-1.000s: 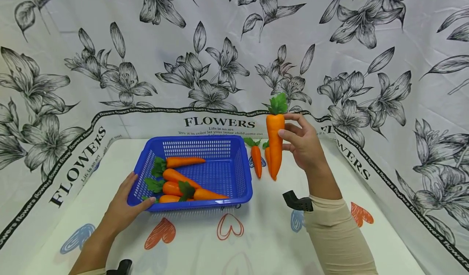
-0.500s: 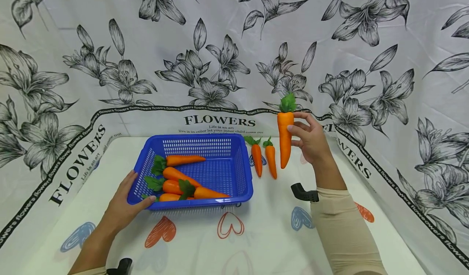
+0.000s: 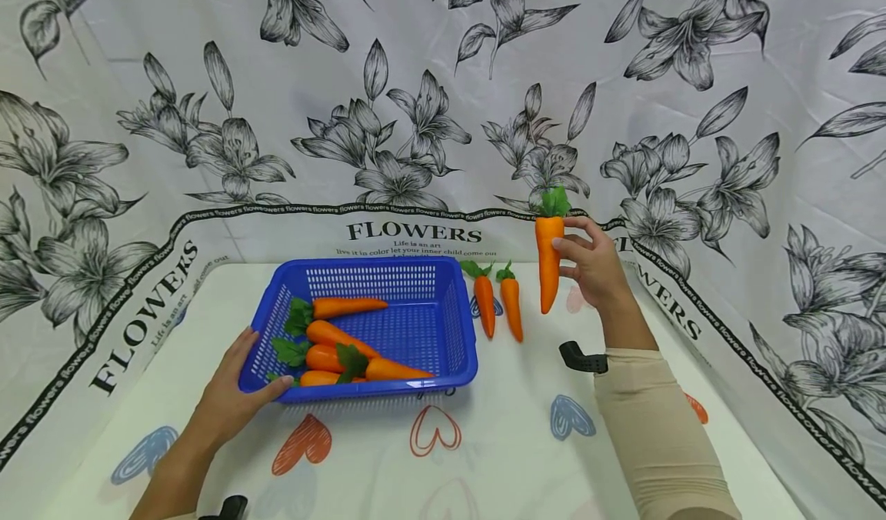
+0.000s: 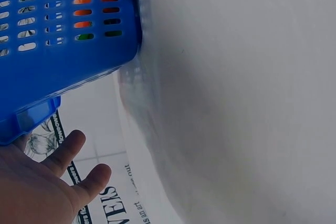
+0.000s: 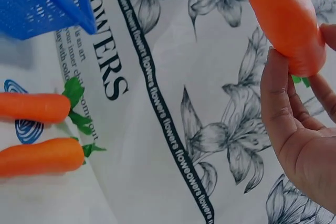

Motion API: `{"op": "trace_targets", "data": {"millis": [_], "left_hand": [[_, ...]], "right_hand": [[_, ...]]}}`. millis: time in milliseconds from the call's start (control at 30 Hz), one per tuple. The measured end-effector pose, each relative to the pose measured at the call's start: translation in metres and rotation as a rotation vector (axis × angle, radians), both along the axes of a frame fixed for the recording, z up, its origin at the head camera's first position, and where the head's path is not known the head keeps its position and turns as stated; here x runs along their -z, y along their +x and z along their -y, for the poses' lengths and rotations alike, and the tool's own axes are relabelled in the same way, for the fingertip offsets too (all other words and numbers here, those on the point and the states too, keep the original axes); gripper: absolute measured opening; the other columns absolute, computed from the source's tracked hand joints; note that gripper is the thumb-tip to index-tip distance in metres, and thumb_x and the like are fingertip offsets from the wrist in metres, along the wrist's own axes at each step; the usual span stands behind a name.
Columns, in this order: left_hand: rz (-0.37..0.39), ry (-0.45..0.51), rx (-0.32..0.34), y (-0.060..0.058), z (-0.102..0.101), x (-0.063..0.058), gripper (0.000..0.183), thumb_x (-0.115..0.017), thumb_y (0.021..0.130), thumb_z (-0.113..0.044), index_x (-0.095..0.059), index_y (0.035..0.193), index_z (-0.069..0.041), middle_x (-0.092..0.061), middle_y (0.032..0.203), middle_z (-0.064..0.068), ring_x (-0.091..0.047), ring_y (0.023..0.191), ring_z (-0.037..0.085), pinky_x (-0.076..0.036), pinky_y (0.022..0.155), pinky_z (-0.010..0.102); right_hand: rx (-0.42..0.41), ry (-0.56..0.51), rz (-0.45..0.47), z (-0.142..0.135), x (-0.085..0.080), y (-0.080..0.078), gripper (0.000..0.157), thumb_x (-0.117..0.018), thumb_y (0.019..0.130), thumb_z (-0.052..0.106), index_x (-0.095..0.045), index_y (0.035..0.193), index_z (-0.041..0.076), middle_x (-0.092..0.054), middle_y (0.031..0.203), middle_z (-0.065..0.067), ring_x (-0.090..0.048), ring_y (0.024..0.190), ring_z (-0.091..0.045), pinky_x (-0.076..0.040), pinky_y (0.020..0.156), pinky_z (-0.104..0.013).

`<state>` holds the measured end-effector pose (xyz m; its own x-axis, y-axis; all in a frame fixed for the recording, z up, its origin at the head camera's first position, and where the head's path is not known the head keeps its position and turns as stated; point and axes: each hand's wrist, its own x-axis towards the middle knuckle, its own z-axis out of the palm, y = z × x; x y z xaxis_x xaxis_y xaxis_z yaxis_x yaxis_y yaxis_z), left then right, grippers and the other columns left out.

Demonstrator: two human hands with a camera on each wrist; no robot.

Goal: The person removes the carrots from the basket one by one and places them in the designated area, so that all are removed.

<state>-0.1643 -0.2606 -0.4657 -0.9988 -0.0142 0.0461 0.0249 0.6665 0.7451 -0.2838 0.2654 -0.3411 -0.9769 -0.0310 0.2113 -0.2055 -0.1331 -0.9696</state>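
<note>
My right hand (image 3: 594, 262) pinches an orange carrot (image 3: 548, 262) near its leafy top and holds it upright, tip down, above the table. In the right wrist view, the thumb and fingers (image 5: 274, 85) sit around the carrot's thick end. My left hand (image 3: 231, 393) rests at the near left corner of a blue basket (image 3: 460, 378), thumb along the front rim. Its fingers (image 4: 68, 148) are spread and straight in the left wrist view. Several carrots (image 3: 398, 368) with green leaves lie in the basket, mostly toward its left and front.
Two more carrots, one (image 3: 485, 305) beside the basket and another (image 3: 512, 308) to its right, lie on the white tablecloth (image 3: 512, 443) printed with hearts. A floral curtain (image 3: 415, 158) hangs behind and at both sides.
My right hand has moved right with the carrot, away from the two carrots on the table, uncovering the right one. The left hand and basket have stayed in place.
</note>
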Motion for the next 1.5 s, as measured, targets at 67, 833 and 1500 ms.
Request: {"op": "trace_targets", "data": {"millis": [67, 833, 1500], "left_hand": [[0.0, 0.001, 0.0, 0.0, 0.0, 0.0, 0.1, -0.068, 0.087, -0.046, -0.005, 0.156, -0.013, 0.003, 0.16, 0.015, -0.013, 0.135, 0.055, -0.018, 0.095, 0.077], [-0.025, 0.009, 0.004, 0.0, -0.001, -0.001, 0.099, -0.069, 0.086, -0.045, -0.007, 0.156, -0.012, 0.001, 0.16, 0.014, -0.013, 0.136, 0.054, -0.018, 0.096, 0.077], [-0.019, 0.005, 0.0, 0.0, 0.001, 0.001, 0.099, -0.07, 0.086, -0.043, -0.007, 0.156, -0.012, 0.001, 0.16, 0.015, -0.014, 0.135, 0.054, -0.018, 0.097, 0.076]], "right_hand": [[0.008, 0.015, 0.007, -0.003, 0.003, -0.003, 0.04, -0.072, 0.088, 0.012, -0.053, 0.124, 0.009, -0.058, 0.106, -0.018, -0.059, 0.086, -0.028, -0.058, 0.069, -0.04], [0.102, 0.11, 0.15, -0.025, 0.04, -0.033, 0.052, -0.073, 0.088, 0.021, -0.051, 0.134, 0.012, -0.058, 0.117, -0.016, -0.059, 0.096, -0.027, -0.057, 0.073, -0.035], [0.151, 0.218, 0.295, -0.034, 0.088, -0.057, 0.058, -0.068, 0.092, 0.025, -0.044, 0.144, 0.014, -0.05, 0.131, -0.018, -0.054, 0.111, -0.032, -0.051, 0.09, -0.044]]}}
